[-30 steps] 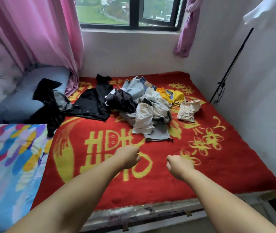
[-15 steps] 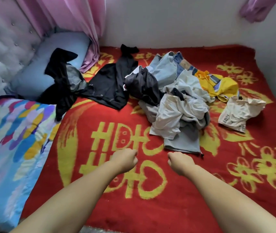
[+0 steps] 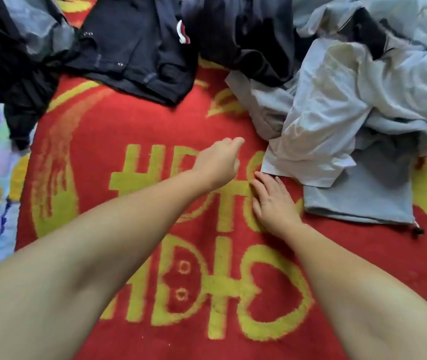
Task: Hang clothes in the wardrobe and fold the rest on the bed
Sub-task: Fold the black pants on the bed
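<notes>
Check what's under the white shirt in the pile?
A grey garment sticks out flat beneath the white shirt, lying on the red blanket. How far it runs under the pile is covered.

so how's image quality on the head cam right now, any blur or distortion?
Head view: soft all over, with motion smear on the left hand and the dark clothes; wide-angle bending stretches both forearms at the bottom edge; daylight is flat, with no glare; the pale shirt is slightly washed out; the right hand reads clearer.

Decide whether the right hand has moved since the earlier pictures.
Yes. The right hand has gone forward across the red blanket to the corner of the white garment, fingers now straight.
</notes>
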Available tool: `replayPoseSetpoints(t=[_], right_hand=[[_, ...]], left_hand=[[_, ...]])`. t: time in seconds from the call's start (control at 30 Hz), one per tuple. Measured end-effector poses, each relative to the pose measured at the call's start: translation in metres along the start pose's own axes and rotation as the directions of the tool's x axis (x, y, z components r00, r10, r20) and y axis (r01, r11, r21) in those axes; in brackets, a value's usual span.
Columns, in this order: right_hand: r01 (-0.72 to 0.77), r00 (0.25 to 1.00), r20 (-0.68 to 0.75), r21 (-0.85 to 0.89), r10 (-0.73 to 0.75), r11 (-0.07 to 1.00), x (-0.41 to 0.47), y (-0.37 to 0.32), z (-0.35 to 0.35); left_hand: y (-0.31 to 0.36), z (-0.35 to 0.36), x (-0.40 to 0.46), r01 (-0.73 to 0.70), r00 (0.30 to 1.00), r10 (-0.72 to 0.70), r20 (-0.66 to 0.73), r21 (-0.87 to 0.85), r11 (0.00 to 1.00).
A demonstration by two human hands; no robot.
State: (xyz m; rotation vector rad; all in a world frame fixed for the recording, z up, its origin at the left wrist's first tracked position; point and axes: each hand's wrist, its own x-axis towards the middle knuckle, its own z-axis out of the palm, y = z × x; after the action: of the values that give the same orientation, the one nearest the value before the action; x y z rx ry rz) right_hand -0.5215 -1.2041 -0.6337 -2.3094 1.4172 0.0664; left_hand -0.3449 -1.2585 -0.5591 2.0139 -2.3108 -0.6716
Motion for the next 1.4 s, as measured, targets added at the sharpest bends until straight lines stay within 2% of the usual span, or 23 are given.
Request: replayPoseSetpoints(t=[0.07, 0.13, 0.17, 0.23, 0.3, 0.4, 0.5, 0.57, 0.63, 0.8, 0.9, 0.97, 1.0, 1.07, 1.13, 1.17, 1.2, 1.3, 1.4], right_hand=[[0.013, 0.996, -0.083, -0.031, -0.016, 0.999, -0.005, 0.005, 0.018], [0.007, 0.988, -0.156, -0.054, -0.015, 0.999, 0.000, 0.007, 0.024], [0.006, 0.985, -0.171, -0.056, -0.016, 0.998, 0.002, 0.007, 0.027], [0.014, 0.984, -0.177, -0.067, -0.026, 0.998, 0.003, 0.005, 0.029], [0.009, 0.984, -0.176, -0.083, -0.023, 0.997, 0.003, 0.005, 0.028], [0.002, 0.986, -0.168, -0.101, -0.019, 0.995, 0.003, 0.007, 0.028], [0.012, 0.984, -0.177, -0.112, -0.032, 0.994, 0.003, 0.010, 0.029], [0.011, 0.982, -0.184, -0.109, -0.031, 0.994, 0.003, 0.010, 0.030], [0.003, 0.979, -0.205, -0.105, -0.025, 0.994, 0.004, 0.010, 0.032], [-0.024, 0.988, -0.155, -0.116, 0.006, 0.993, 0.005, 0.008, 0.030], [-0.058, 0.994, -0.095, -0.068, 0.051, 0.996, 0.004, -0.002, 0.021], [-0.059, 0.998, 0.034, 0.009, 0.059, 0.998, -0.006, -0.018, 0.006], [-0.019, 0.995, 0.097, 0.032, 0.015, 0.999, -0.013, -0.027, -0.003], [0.163, 0.965, 0.211, -0.031, -0.153, 0.986, -0.035, -0.052, -0.026], [0.331, 0.905, 0.313, -0.095, -0.288, 0.939, -0.057, -0.078, -0.053], [0.351, 0.894, 0.322, -0.075, -0.310, 0.934, -0.067, -0.089, -0.072], [0.314, 0.909, 0.297, -0.022, -0.294, 0.949, -0.076, -0.099, -0.093], [0.085, 0.976, 0.185, 0.158, -0.114, 0.984, -0.097, -0.112, -0.177], [0.032, 0.999, 0.019, 0.264, -0.038, 0.964, -0.113, -0.118, -0.271]], left_hand=[[-0.011, -0.003, 0.027, -0.108, 0.991, 0.110, -0.074, 0.023, 0.994], [-0.019, -0.011, 0.062, -0.207, 0.961, 0.230, -0.155, 0.152, 0.967], [-0.021, -0.016, 0.080, -0.207, 0.949, 0.254, -0.188, 0.239, 0.949], [-0.021, -0.026, 0.113, -0.108, 0.946, 0.214, -0.244, 0.385, 0.916], [-0.023, -0.033, 0.139, -0.008, 0.948, 0.150, -0.282, 0.446, 0.895], [-0.036, -0.045, 0.160, 0.033, 0.962, 0.088, -0.259, 0.428, 0.903], [-0.046, -0.047, 0.151, -0.067, 0.964, 0.131, -0.231, 0.265, 0.962], [-0.044, -0.037, 0.124, -0.076, 0.968, 0.112, -0.225, 0.163, 0.984], [-0.038, -0.009, 0.088, -0.066, 0.983, 0.094, -0.160, 0.171, 0.983], [-0.025, 0.065, -0.027, -0.034, 0.993, 0.000, 0.122, 0.270, 0.962], [-0.019, 0.077, -0.094, 0.001, 0.972, -0.043, 0.233, 0.179, 0.984], [-0.014, 0.071, -0.134, -0.008, 0.947, -0.019, 0.320, 0.081, 0.997], [-0.010, 0.062, -0.151, -0.014, 0.931, -0.002, 0.366, 0.042, 0.999], [0.006, 0.037, -0.181, -0.024, 0.910, 0.028, 0.414, -0.015, 1.000], [0.026, 0.004, -0.201, -0.040, 0.928, 0.055, 0.367, -0.047, 0.998], [0.035, -0.015, -0.209, -0.039, 0.944, 0.056, 0.325, -0.058, 0.998], [0.043, -0.035, -0.217, -0.025, 0.960, 0.044, 0.277, -0.073, 0.997], [0.051, -0.102, -0.233, 0.070, 0.991, -0.059, 0.117, -0.090, 0.993], [0.046, -0.171, -0.237, 0.201, 0.979, -0.204, -0.022, -0.112, 0.973]])
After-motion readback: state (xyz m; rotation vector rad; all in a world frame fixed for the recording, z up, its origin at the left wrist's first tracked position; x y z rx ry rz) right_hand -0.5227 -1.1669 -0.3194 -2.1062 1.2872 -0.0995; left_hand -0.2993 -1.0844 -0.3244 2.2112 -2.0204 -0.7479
